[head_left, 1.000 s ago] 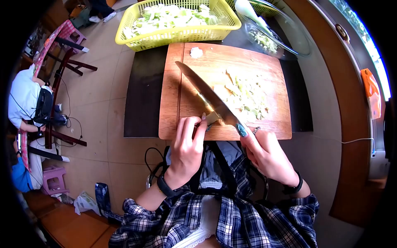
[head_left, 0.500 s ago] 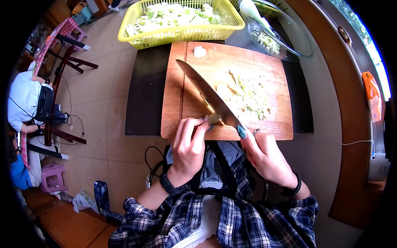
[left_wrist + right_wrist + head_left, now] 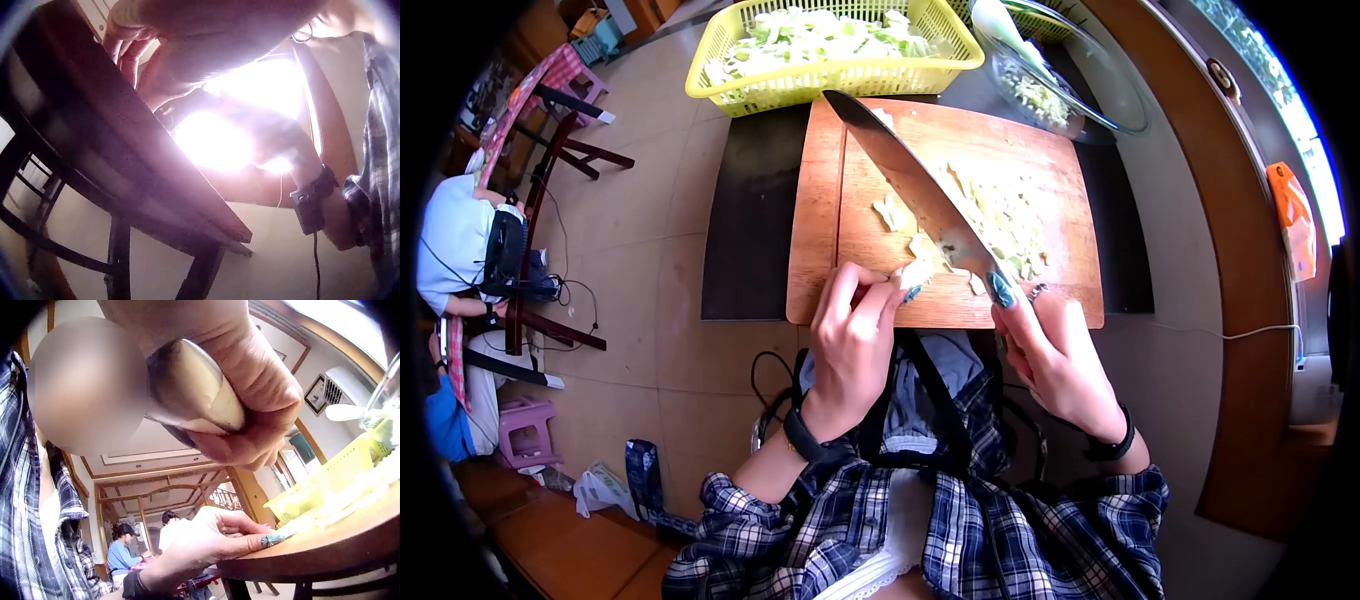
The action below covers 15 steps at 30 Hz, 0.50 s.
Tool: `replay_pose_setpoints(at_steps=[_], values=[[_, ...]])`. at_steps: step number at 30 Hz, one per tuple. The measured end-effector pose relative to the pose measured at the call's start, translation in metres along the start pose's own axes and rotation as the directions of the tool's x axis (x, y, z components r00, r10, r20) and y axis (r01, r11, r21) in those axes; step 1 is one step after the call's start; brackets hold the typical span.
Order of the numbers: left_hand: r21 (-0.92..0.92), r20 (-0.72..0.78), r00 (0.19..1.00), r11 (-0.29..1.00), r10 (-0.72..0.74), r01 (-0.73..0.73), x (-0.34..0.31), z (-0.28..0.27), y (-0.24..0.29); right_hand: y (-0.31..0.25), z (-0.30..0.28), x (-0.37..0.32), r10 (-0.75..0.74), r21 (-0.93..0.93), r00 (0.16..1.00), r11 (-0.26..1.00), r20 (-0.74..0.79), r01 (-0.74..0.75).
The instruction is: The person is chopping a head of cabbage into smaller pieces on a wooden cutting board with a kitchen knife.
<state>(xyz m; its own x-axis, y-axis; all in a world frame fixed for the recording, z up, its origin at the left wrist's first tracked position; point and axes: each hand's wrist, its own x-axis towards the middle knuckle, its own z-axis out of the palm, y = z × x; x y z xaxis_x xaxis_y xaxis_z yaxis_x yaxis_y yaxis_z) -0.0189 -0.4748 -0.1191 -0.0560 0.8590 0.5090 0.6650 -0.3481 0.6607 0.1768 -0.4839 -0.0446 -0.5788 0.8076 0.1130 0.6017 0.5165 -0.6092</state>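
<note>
In the head view the right hand (image 3: 1055,355) grips the handle of a large knife (image 3: 910,175), its blade slanting up and left over the wooden board (image 3: 820,215). Pinched by the fingertips of the left hand (image 3: 850,345) is a small pale vegetable piece (image 3: 916,272), close to the left of the blade. Cut bits (image 3: 890,212) lie left of the blade, and a spread of chopped pale-green pieces (image 3: 1010,220) lies right of it. The right wrist view shows the right fingers curled round the knife's handle end (image 3: 200,390).
A yellow basket (image 3: 830,80) of cut leafy vegetable stands behind the board. A glass bowl (image 3: 1135,115) with chopped bits and a white utensil (image 3: 1010,35) is at the back right. The board lies on a dark table (image 3: 745,220). People sit at another table on the left.
The knife has shifted up and slightly right, its tip now over the board's far edge. The piece at the left fingertips looks shorter, and loose bits now show left of the blade.
</note>
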Motion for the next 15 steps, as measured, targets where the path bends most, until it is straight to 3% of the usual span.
replay_pose_setpoints(at_steps=[3,4,5,7,8,11,12,13,14,15], values=[[-0.064,-0.031,0.998,0.996,-0.058,0.056,-0.001,0.002,-0.001,-0.005,0.000,-0.002,0.077,0.026,0.997,0.997,0.014,-0.077],[-0.064,-0.032,0.998,0.996,-0.058,0.056,-0.001,0.001,0.001,-0.007,0.001,0.003,0.179,0.165,0.982,0.969,0.057,-0.186],[-0.085,-0.032,0.998,0.995,-0.063,0.060,-0.001,-0.001,0.003,-0.009,0.002,0.008,0.177,0.167,0.982,0.969,0.058,-0.185],[-0.104,-0.031,0.997,0.992,-0.069,0.066,-0.002,-0.003,0.003,-0.011,0.005,0.016,0.431,0.230,0.881,0.853,0.193,-0.468],[-0.098,-0.019,0.998,0.993,-0.065,0.063,-0.002,-0.002,0.001,-0.010,0.005,0.016,0.431,0.230,0.881,0.853,0.194,-0.468],[-0.089,-0.009,0.998,0.995,-0.056,0.055,-0.003,-0.003,0.002,-0.007,0.002,0.017,0.252,0.262,0.963,0.927,0.091,-0.268],[-0.084,-0.010,0.999,0.995,-0.052,0.051,-0.002,-0.003,0.002,-0.023,-0.010,0.027,0.620,0.344,0.713,0.625,0.326,-0.701],[-0.084,-0.014,0.998,0.995,-0.056,0.055,-0.002,-0.004,0.002,-0.017,-0.007,0.018,0.619,0.339,0.713,0.628,0.329,-0.701],[-0.066,0.000,0.999,0.997,-0.043,0.043,-0.001,-0.005,0.002,-0.005,-0.001,0.002,0.426,0.217,0.893,0.867,0.147,-0.449],[-0.049,0.014,0.999,0.998,-0.031,0.032,0.000,-0.005,0.001,0.000,0.002,-0.005,0.153,0.033,0.988,0.988,0.005,-0.153]])
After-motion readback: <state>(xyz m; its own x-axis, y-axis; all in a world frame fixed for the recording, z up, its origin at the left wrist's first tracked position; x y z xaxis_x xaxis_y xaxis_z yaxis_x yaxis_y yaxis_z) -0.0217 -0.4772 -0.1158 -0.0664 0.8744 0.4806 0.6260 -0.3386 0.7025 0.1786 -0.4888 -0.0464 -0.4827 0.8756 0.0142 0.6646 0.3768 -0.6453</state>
